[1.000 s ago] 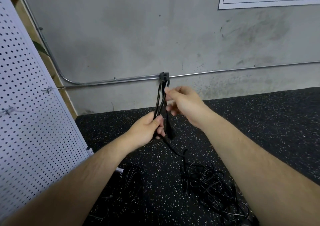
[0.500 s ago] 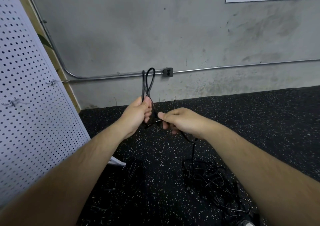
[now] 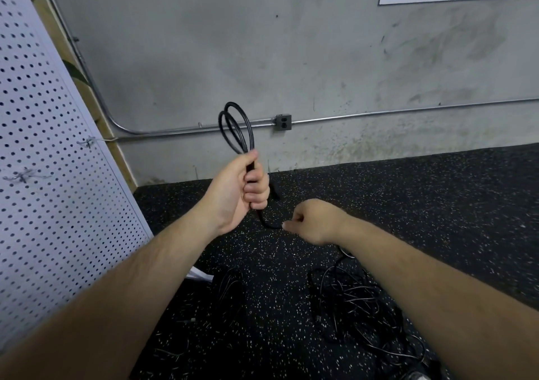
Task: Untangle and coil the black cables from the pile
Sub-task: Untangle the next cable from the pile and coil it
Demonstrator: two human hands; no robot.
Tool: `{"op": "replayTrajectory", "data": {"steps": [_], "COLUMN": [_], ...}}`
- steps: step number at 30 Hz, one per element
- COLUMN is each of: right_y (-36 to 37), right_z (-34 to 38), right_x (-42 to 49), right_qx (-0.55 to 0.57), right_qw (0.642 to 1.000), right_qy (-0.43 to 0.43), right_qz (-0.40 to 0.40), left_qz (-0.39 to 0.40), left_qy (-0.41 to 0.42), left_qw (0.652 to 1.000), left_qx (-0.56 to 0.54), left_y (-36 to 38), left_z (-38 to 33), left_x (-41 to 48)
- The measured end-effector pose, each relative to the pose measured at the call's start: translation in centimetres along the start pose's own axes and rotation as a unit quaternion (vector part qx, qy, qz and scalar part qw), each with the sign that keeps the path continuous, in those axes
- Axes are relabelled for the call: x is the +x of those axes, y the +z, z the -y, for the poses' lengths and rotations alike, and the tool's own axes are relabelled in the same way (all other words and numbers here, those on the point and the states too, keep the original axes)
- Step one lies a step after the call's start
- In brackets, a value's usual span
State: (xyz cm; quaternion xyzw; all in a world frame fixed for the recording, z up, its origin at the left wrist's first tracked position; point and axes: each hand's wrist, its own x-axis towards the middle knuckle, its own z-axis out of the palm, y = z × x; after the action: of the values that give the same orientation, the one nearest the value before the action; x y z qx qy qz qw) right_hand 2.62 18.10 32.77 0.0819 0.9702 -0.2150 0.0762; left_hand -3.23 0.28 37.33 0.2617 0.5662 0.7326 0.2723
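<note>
Above the speckled floor (image 3: 408, 204), cable loops (image 3: 236, 125) are gripped in the left hand (image 3: 242, 193). The trailing length (image 3: 269, 224) is pinched by the right hand (image 3: 315, 222), above the pile (image 3: 355, 301). New loops should be matched in size, with slack fed gently.

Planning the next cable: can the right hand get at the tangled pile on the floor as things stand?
Probably, once freed: the right hand pinches the cable running from the coil in the left hand. The tangled pile lies uncovered on the floor beneath that forearm.
</note>
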Motion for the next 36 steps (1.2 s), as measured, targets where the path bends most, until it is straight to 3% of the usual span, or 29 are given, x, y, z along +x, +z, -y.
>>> {"op": "replayTrajectory", "data": {"steps": [2, 5, 8, 13, 15, 20, 23, 26, 28, 31, 36], "right_y": [-0.2, -0.6, -1.0, -2.0, -2.8, -4.8, -5.5, -6.5, -7.1, -7.6, -7.5], "right_z": [-0.8, -2.6, -5.8, -8.8, -9.8, -11.0, -8.7, -6.0, -4.0, -1.3, 1.6], "right_x": [-0.1, -0.6, -0.5, -0.1, -0.3, -1.1, -0.8, -0.6, -0.5, -0.6, -0.5], "right_qx": [-0.003, 0.023, 0.097, 0.221, 0.258, 0.390, 0.532, 0.628, 0.656, 0.673, 0.622], "right_qw": [0.999, 0.999, 0.994, 0.970, 0.960, 0.906, 0.841, 0.774, 0.752, 0.739, 0.776], "right_qy": [-0.008, -0.017, 0.048, 0.093, 0.112, 0.158, 0.098, 0.056, 0.043, 0.012, 0.001], "right_qz": [-0.033, -0.017, -0.026, 0.042, 0.008, -0.055, 0.016, 0.057, 0.050, 0.012, -0.108], "left_qz": [0.001, -0.007, -0.024, 0.003, -0.001, -0.015, -0.013, -0.007, -0.015, -0.033, 0.017], "left_qy": [-0.005, -0.008, -0.023, -0.056, -0.067, -0.083, -0.096, -0.105, -0.101, -0.084, -0.099], "left_qw": [1.000, 1.000, 0.999, 0.994, 0.991, 0.984, 0.965, 0.967, 0.972, 0.979, 0.989], "left_qx": [0.021, 0.009, -0.013, 0.096, 0.112, 0.158, 0.242, 0.231, 0.213, 0.183, 0.105], "left_y": [0.2, -0.5, -2.6, -4.4, -5.5, -6.7, -5.8, -5.7, -5.3, -4.1, -2.7], "left_z": [-0.2, -1.4, -3.3, -3.8, -4.0, -3.4, -1.9, -1.0, -0.6, 0.4, 0.5], "left_x": [-0.2, -0.5, -1.1, -2.1, -2.4, -2.8, -2.2, -1.5, -1.0, -0.5, -0.6]}}
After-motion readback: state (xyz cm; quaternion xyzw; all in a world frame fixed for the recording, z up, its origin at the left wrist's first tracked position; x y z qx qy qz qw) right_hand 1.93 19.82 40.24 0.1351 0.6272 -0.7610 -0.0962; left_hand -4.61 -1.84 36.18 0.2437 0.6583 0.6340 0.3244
